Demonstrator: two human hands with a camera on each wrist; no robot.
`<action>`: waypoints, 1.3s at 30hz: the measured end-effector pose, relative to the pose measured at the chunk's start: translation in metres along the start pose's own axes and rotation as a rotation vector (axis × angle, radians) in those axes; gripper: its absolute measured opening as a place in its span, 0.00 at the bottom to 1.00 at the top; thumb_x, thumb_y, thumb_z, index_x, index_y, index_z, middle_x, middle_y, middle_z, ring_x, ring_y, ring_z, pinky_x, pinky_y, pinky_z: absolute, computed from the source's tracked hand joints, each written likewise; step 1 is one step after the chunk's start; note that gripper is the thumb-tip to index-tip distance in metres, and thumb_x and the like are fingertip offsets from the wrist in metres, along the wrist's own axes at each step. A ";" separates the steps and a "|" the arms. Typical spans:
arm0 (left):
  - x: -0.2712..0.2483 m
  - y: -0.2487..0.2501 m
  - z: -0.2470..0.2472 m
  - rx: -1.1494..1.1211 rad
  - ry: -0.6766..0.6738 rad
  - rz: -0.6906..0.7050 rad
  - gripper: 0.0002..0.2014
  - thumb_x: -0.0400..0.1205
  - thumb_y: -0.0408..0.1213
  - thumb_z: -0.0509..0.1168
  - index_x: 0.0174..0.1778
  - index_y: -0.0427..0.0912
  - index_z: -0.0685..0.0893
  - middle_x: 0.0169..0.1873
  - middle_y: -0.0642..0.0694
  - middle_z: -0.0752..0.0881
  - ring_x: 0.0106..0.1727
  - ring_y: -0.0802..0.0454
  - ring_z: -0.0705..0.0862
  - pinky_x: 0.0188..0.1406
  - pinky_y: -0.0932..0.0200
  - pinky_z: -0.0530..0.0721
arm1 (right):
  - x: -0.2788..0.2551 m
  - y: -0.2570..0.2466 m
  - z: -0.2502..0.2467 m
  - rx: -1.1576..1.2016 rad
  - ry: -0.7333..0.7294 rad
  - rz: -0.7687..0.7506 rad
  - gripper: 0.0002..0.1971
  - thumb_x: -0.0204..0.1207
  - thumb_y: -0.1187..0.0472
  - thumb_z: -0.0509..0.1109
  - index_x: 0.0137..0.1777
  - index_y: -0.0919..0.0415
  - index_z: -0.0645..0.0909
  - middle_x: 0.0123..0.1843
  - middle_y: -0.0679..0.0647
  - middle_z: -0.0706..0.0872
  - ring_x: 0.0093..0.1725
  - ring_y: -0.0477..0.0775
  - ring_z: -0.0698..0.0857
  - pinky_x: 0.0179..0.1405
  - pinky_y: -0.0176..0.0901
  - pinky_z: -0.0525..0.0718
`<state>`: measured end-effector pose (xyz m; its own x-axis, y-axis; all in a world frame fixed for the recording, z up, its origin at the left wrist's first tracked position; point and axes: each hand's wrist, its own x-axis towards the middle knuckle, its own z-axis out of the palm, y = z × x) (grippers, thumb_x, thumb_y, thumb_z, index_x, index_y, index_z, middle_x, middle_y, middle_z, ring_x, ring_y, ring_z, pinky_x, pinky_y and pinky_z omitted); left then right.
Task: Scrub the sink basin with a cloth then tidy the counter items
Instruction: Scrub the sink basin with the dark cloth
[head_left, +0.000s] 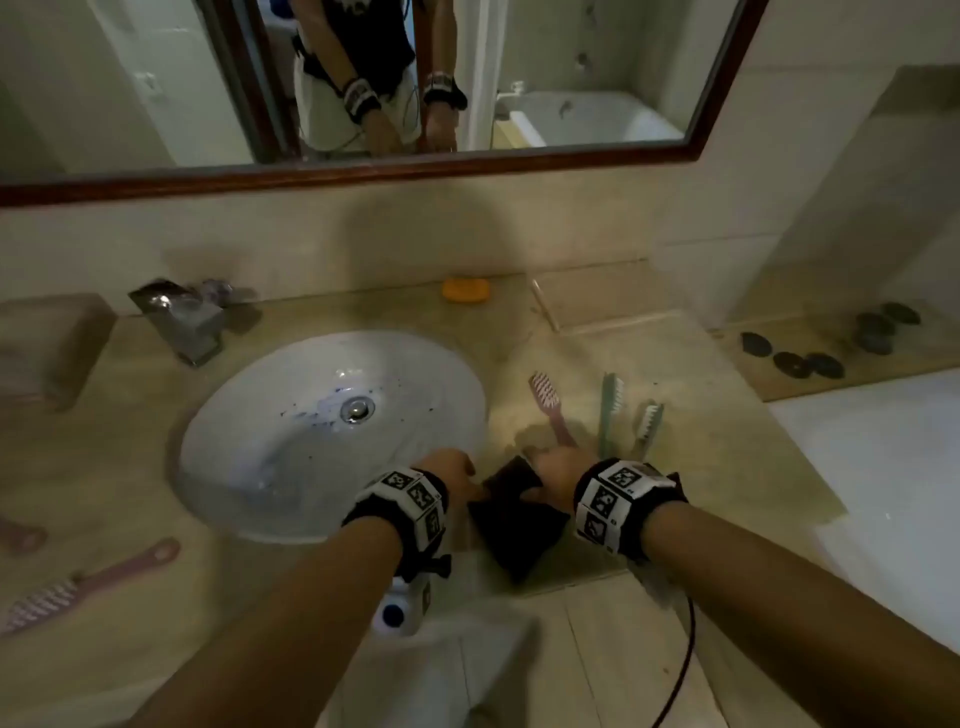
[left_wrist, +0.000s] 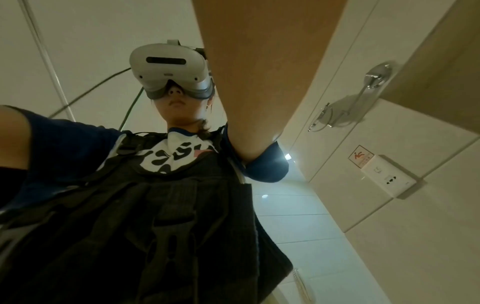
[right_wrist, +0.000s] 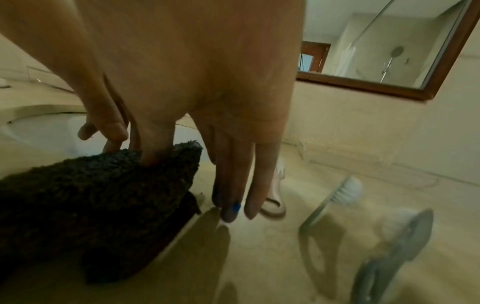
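Observation:
A dark fluffy cloth lies folded on the beige counter, just right of the white sink basin. Dark specks dot the basin around the drain. My right hand is over the cloth's far corner. In the right wrist view my right hand pinches the cloth with thumb and forefinger, while the other fingers point straight down at the counter. My left hand sits at the cloth's left edge, over the basin rim; its fingers are hidden.
Three toothbrushes lie beyond my right hand: pink, green and pale. An orange soap sits by the back wall and the faucet at back left. A pink comb lies left; dark stones lie right.

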<state>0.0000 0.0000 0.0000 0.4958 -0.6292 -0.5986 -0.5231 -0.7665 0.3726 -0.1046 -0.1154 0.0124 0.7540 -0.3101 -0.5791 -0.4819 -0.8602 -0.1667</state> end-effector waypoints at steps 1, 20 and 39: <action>0.001 0.003 0.001 0.001 -0.034 -0.008 0.27 0.80 0.47 0.68 0.73 0.38 0.76 0.70 0.40 0.79 0.71 0.42 0.77 0.72 0.53 0.74 | 0.004 0.002 0.001 0.031 -0.012 0.006 0.21 0.80 0.53 0.66 0.69 0.62 0.72 0.66 0.61 0.83 0.64 0.61 0.82 0.66 0.51 0.81; -0.006 -0.055 -0.041 -0.830 -0.073 -0.061 0.09 0.80 0.27 0.67 0.38 0.42 0.75 0.39 0.44 0.82 0.36 0.51 0.84 0.34 0.63 0.89 | 0.041 -0.036 -0.060 0.417 0.056 -0.106 0.27 0.72 0.63 0.75 0.71 0.58 0.73 0.63 0.60 0.84 0.58 0.57 0.84 0.50 0.43 0.82; -0.009 -0.212 -0.174 -1.301 0.048 -0.171 0.09 0.82 0.28 0.64 0.56 0.28 0.77 0.43 0.35 0.84 0.40 0.43 0.85 0.42 0.52 0.90 | 0.131 -0.228 -0.068 0.405 0.195 -0.269 0.33 0.65 0.58 0.78 0.66 0.44 0.65 0.68 0.53 0.75 0.61 0.55 0.80 0.60 0.53 0.85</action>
<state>0.2270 0.1458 0.0503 0.5267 -0.4957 -0.6906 0.5817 -0.3823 0.7180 0.1338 0.0124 0.0289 0.9254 -0.2024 -0.3206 -0.3646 -0.7065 -0.6065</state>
